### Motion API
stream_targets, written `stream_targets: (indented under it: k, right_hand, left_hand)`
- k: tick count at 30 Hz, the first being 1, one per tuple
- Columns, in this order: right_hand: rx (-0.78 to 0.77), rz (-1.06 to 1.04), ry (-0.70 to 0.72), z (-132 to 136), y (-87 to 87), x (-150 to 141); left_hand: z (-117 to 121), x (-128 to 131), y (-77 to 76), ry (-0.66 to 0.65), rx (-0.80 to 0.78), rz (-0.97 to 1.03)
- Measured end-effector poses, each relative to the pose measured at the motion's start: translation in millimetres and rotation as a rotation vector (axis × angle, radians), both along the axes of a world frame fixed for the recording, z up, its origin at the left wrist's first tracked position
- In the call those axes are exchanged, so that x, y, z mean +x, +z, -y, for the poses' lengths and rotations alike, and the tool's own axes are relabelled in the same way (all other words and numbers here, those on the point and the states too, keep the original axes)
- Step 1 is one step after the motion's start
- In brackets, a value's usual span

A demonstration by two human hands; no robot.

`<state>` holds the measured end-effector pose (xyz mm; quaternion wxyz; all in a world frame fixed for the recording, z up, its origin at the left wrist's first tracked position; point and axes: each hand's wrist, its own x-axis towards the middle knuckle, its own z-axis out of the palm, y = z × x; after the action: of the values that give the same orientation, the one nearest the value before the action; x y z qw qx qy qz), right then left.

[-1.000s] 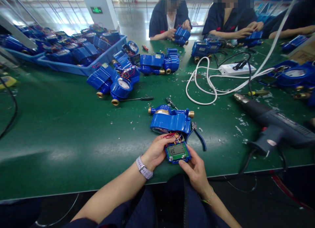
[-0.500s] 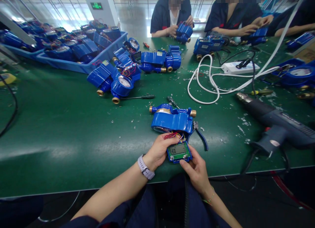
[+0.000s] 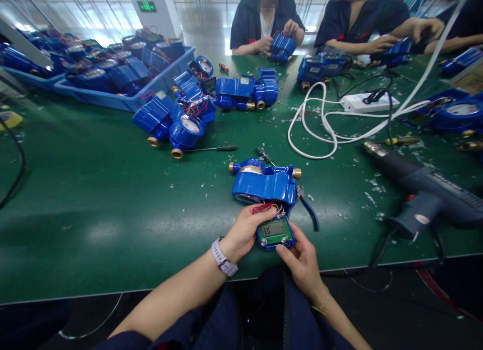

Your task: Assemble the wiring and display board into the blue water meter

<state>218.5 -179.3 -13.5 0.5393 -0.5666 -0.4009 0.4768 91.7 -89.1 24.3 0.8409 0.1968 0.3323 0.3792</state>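
From the head view, a co-worker's hand (image 3: 426, 30) across the table has lifted farther to the right of the blue part below it, while my own grip looks almost unchanged. The display (image 3: 273, 229) of the small blue-framed green circuit module (image 3: 272, 241) shows different segments too.

The module sits between my hands, screen up, near the edge of the dark green table (image 3: 151, 189). My left hand (image 3: 243, 233) is closed on its left side, thumb along the top by the thin red, yellow and white wires (image 3: 264, 207). My right hand (image 3: 304, 259) cups the right side, thumb at the lower edge.

Just beyond my fingers lies the glossy blue meter body with brass ends (image 3: 264, 186); the wires run towards it. The blue-handled pliers (image 3: 311, 215) are beyond my right hand, and the dark heat gun (image 3: 426, 189) is well off to its right.

I judge it best to grip only the frame, keep my thumbs off the bare board and stay close to the meter so the wires stay slack. My left thumb needs to press lightly; a tug there could strain the joints.
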Motion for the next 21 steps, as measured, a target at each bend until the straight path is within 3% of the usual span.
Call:
stream_targets:
  k: [6,9,15,18,21]
  right_hand:
    - [-0.024,-0.036,-0.01,0,2.3,-1]
    - [-0.027,-0.09,-0.014,-1,2.6,1]
    - [0.02,-0.284,0.044,-8,5.0,6]
    - [0.006,-0.425,0.036,-12,10.4,4]
    - [-0.002,-0.458,0.029,-13,13.4,1]
  left_hand:
    - [-1,1,-0.2,0.038,0.058,-0.064]
    - [-5,-6,-1.3,0.021,0.213,-0.205]
    - [-15,-29,-8.0,-0.093,0.7,-0.725]
    - [-18,-38,-12.5,-0.141,0.767,-0.85]
    - [-18,-44,-15.7,-0.144,0.769,-0.855]
